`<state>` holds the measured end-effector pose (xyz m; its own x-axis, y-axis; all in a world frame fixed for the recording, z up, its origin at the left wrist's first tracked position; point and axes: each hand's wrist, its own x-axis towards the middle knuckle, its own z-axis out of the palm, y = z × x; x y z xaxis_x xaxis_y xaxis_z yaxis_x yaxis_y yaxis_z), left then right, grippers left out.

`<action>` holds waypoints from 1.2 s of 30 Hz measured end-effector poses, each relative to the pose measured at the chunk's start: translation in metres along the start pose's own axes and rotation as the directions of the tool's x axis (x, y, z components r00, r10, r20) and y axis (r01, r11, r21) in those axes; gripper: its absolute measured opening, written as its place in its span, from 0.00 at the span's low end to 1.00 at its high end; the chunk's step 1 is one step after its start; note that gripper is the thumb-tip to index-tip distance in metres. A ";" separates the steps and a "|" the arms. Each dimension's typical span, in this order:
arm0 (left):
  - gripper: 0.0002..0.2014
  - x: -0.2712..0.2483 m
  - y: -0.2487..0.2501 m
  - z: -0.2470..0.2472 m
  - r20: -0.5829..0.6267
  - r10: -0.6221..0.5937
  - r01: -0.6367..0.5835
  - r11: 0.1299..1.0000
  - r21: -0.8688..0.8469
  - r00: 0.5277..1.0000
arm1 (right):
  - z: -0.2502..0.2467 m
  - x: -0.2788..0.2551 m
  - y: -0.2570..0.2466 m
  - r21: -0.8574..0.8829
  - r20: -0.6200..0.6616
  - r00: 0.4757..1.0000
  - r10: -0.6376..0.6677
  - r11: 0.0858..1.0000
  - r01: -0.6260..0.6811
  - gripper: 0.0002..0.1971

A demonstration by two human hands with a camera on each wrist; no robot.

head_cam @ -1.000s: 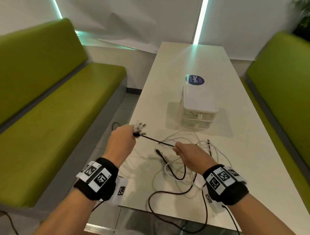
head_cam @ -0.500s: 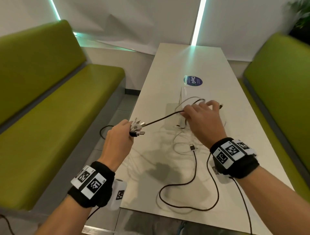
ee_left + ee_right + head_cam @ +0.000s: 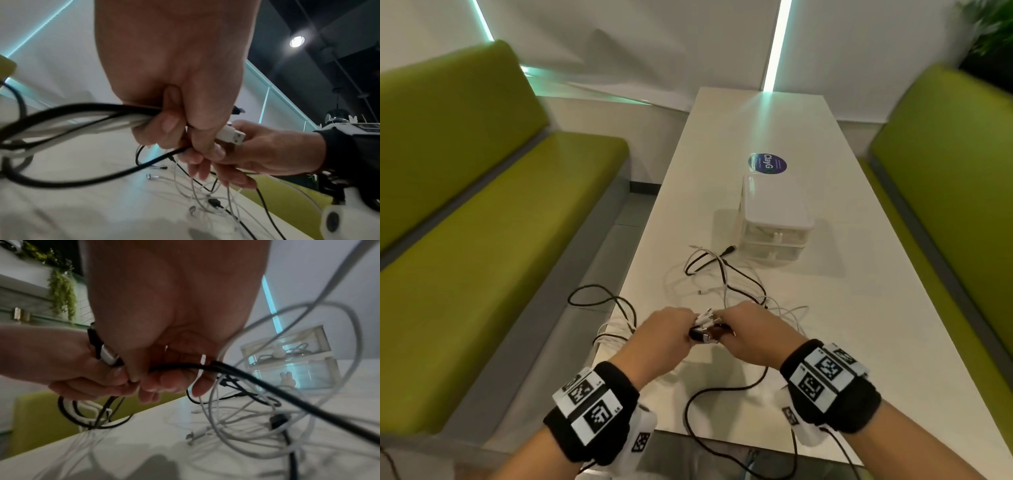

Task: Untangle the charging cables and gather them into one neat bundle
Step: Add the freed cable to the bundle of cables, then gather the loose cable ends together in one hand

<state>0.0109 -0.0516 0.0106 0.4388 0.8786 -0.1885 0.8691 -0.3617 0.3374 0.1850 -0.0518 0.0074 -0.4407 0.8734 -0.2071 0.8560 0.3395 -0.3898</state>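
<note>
Where the 2 hands meet above the near end of the white table (image 3: 835, 281), the plug ends are crowded together, and the head view cannot separate one connector from another. The left hand (image 3: 666, 334) has its fingers curled round a bunch of black and white charging cables (image 3: 86, 116), with a white USB plug (image 3: 231, 134) sticking out past its knuckles. The right hand (image 3: 753, 334) pinches a black cable (image 3: 205, 367) between thumb and fingers right against the left hand; how many other strands it holds cannot be told. The loose tangle (image 3: 726, 281) lies on the table beyond the hands, and some loops hang off the table's left edge (image 3: 602, 301), their lower reach hidden. The right wrist view is blurred, so the connectors on the table are hard to identify. A clear 2-drawer box (image 3: 774, 219) stands just beyond the tangle.

Half a second ago the right hand was stretched out over that box with the black cable drawn taut from the left hand; now it has come back to the left hand and the cable lies slack.
</note>
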 end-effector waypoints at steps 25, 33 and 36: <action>0.08 0.009 -0.004 -0.001 -0.092 -0.088 0.081 0.993 -0.081 0.992 | -0.013 0.006 0.031 -0.313 -0.090 0.985 0.150 0.934 -0.171 0.12; 0.11 0.005 -0.026 -0.028 -0.181 -0.260 0.227 0.957 -0.182 0.949 | -0.021 0.004 0.037 -0.220 -0.057 0.996 0.067 0.972 -0.078 0.20; 0.12 -0.004 -0.045 -0.042 -0.218 -0.360 0.309 0.921 -0.237 0.907 | -0.033 -0.001 0.048 -0.145 -0.091 0.991 0.096 0.984 -0.108 0.19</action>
<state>-0.0392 -0.0256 0.0345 0.0348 0.9952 -0.0912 0.8822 0.0122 0.4708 0.2356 -0.0246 0.0181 -0.3302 0.9301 -0.1611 0.9288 0.2897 -0.2313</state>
